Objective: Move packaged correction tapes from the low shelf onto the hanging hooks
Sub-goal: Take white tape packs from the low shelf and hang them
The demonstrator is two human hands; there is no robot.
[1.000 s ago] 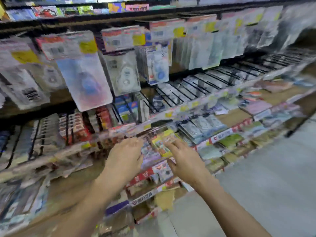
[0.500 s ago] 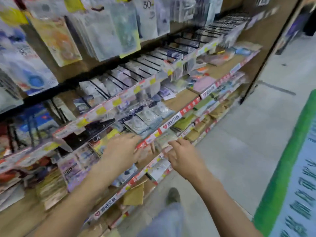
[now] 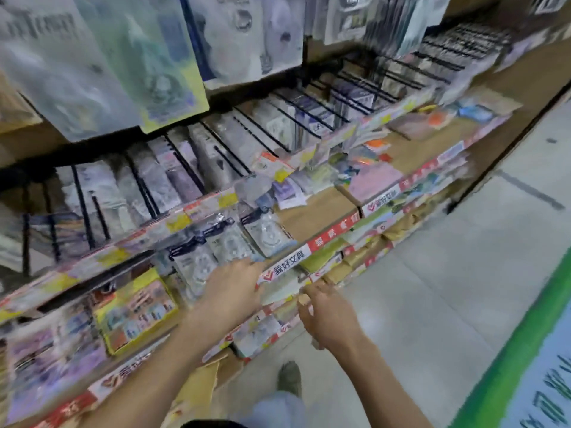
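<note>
Head view: the person has shifted right along the aisle within the last second, and the left hand [image 3: 234,291] now rests, fingers spread, on clear packaged correction tapes [image 3: 228,242] lying along the low shelf [image 3: 333,233]. The right hand [image 3: 327,316] hovers loosely curled, holding nothing (frame blurred). The hanging hooks [image 3: 278,131] wait above; pickup looks imminent.

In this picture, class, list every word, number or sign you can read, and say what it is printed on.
"美好文具": white strip with a red logo on the shelf edge, beside the left hand.
The same strip farther right: seems alike, blurred.
Red price strips: white characters, unreadable.
Hanging packages, lying packets, green-edged floor sign: print blurred.
</note>
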